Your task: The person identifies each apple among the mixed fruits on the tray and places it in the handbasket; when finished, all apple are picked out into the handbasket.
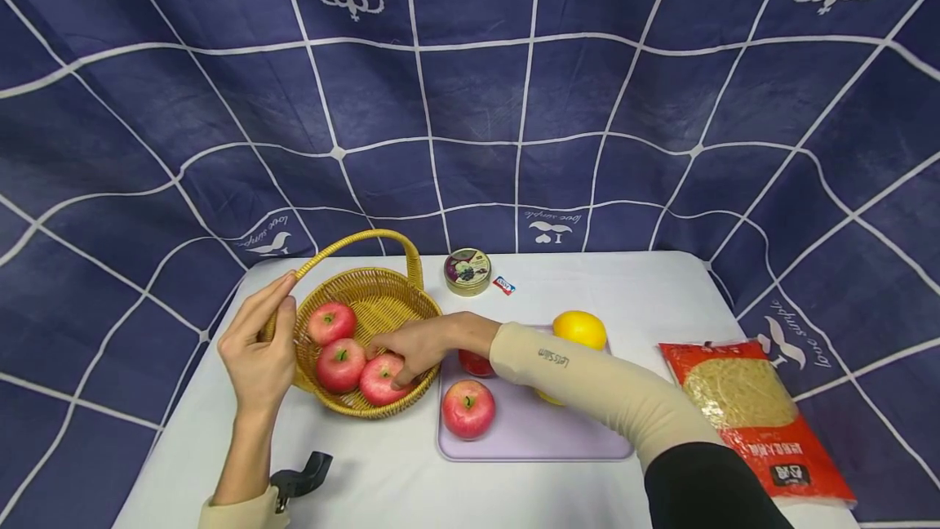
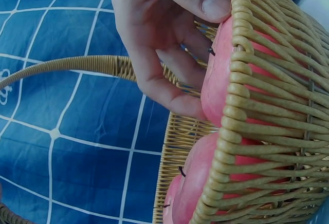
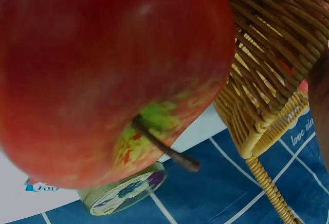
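Nearest, one red apple (image 3: 113, 64) is sitting near the left edge of the tray (image 1: 558, 435). The right hand (image 1: 413, 344) is gripping a second apple (image 1: 379, 384) inside the basket (image 1: 378, 288); the left hand (image 1: 257, 349) is holding its rim. Loading is seemingly underway, next probably needing release.

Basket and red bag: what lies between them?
Head view: a purple tray with apples and yellow fruit, the right arm extending over it.

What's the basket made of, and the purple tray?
The basket looks like wicker, slightly glossy: thin tan strands cross in a weave, though they might be plastic. The tray is probably plastic, smooth and matt-looking: evenly coloured with rounded corners.
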`<act>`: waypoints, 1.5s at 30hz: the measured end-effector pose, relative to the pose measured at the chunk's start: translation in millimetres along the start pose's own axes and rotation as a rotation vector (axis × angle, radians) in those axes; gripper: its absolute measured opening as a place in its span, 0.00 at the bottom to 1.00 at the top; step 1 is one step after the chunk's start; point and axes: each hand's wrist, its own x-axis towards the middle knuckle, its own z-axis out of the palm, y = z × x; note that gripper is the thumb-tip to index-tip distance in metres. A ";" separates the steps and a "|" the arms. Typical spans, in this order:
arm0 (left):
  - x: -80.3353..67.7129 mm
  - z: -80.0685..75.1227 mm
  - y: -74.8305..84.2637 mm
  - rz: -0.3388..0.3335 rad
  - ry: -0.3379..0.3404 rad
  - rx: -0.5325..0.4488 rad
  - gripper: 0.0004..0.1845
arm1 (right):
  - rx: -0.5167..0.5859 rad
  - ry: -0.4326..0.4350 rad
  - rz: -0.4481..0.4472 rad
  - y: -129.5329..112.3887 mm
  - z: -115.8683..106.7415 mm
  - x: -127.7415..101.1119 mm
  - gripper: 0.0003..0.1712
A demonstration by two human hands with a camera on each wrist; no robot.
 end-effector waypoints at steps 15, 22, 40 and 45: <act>0.4 0.5 -0.6 0.006 0.008 0.006 0.12 | 0.021 -0.002 -0.018 0.5 2.2 4.8 0.31; 0.4 0.4 -0.2 0.003 0.005 0.013 0.12 | 0.036 -0.003 -0.018 2.6 1.3 0.0 0.34; 1.0 1.4 1.0 0.011 0.012 0.005 0.12 | 0.008 0.199 -0.117 9.0 -19.5 -50.9 0.29; 1.2 2.0 1.6 0.010 0.014 0.004 0.12 | 0.019 0.275 -0.098 20.5 -25.6 -77.8 0.28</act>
